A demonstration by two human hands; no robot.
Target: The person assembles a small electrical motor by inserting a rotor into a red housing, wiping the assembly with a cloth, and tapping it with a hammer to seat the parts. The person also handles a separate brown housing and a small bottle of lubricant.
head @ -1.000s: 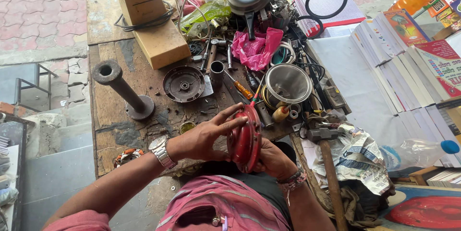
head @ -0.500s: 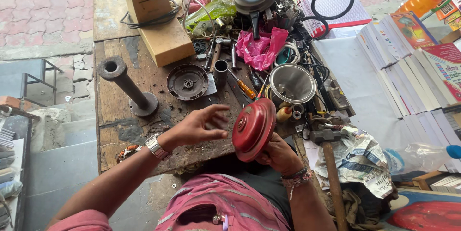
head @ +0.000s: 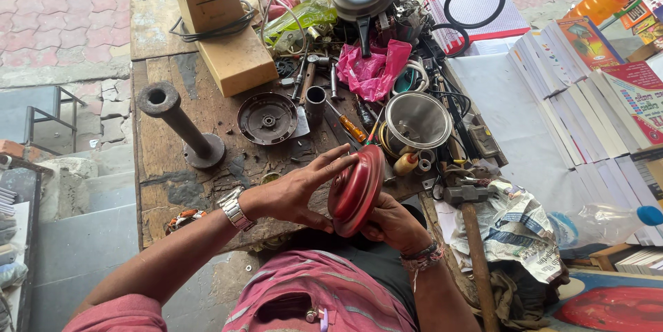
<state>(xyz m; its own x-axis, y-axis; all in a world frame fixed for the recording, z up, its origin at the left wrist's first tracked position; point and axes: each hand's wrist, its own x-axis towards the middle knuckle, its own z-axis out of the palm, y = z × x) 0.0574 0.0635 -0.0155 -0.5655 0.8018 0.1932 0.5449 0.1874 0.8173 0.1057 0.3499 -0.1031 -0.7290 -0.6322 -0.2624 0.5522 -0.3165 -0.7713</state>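
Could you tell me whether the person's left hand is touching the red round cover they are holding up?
Touching. The head view shows the left hand with its fingers laid flat on the red round cover, while the right hand holds it from behind.

Worn wood bench (head: 159, 180) w/ metal pipe stand (head: 181, 125), dark round plate (head: 268, 118), wooden box (head: 219, 25), steel bowl (head: 417, 121).

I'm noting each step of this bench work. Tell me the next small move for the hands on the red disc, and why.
Probably turn the round red metal disc flat-side up. It stands on edge between both hands: the right hand cups it from below, and the left hand lies open against its face, fingers spread, not gripping. Neither face can be seen fully like this.
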